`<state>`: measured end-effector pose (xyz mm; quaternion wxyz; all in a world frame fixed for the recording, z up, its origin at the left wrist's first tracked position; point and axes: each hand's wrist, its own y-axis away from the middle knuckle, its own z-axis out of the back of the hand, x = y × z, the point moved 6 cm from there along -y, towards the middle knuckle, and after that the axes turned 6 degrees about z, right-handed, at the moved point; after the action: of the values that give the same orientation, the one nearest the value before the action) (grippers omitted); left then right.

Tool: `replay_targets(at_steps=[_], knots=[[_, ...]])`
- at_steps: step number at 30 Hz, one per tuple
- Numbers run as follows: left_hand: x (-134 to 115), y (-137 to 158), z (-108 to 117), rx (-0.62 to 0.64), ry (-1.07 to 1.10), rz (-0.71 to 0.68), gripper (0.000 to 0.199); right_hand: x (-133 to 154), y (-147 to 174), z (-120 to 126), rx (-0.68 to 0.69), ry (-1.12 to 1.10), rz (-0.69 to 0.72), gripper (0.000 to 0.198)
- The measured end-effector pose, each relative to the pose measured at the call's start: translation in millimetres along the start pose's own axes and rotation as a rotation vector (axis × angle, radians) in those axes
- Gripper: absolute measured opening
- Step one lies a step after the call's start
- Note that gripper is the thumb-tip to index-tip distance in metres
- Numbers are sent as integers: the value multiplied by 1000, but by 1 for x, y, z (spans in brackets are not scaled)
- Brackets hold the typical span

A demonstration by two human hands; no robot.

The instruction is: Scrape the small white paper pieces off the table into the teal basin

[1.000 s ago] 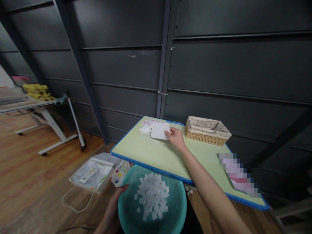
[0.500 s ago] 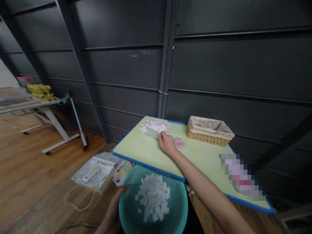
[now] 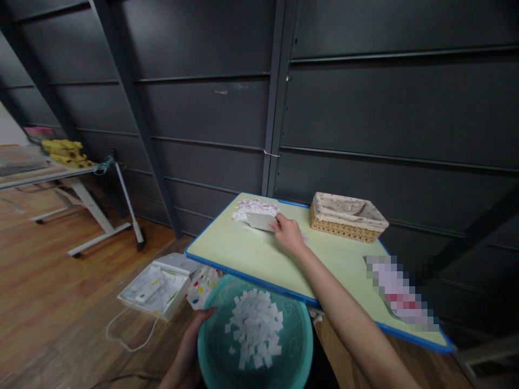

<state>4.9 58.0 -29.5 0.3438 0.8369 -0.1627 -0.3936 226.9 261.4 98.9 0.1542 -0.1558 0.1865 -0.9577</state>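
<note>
My right hand (image 3: pixel 288 233) reaches over the yellow-green tabletop (image 3: pixel 227 243) and grips a flat white card (image 3: pixel 260 221) by its right end. The card stands on edge, tilted, at the near side of a pile of white and pink paper scraps (image 3: pixel 254 206). A faint pink patch on the tabletop is mostly hidden behind my hand. Below the table edge, my left hand (image 3: pixel 193 335) is closed on the left rim of a teal plastic basket (image 3: pixel 294 356). Many small white paper pieces (image 3: pixel 256 327) lie inside it.
A lined wicker basket (image 3: pixel 344 216) stands at the table's back right. A pixelated item (image 3: pixel 401 294) lies at the right. On the floor to the left are an open white box (image 3: pixel 156 286) with a cord and a colourful patterned bag (image 3: pixel 203 283). A dark panelled wall rises behind.
My right hand has shifted slightly right with the card, whose broad face now shows more and sits a little lower. My left hand and the teal basket have stayed put.
</note>
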Motion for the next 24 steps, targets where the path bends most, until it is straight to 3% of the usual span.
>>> replay_targets(at_steps=[14, 20, 24], knots=[[-3, 1, 0, -37, -2, -19, 59, -8, -3, 4, -64, -105, 83, 13], [-2, 7, 0, -31, -34, -13, 62, -20, -6, 22, -116, -190, 105, 11], [-2, 2, 2, -36, -27, -14, 64, -4, 0, 26, -119, -206, 105, 17]])
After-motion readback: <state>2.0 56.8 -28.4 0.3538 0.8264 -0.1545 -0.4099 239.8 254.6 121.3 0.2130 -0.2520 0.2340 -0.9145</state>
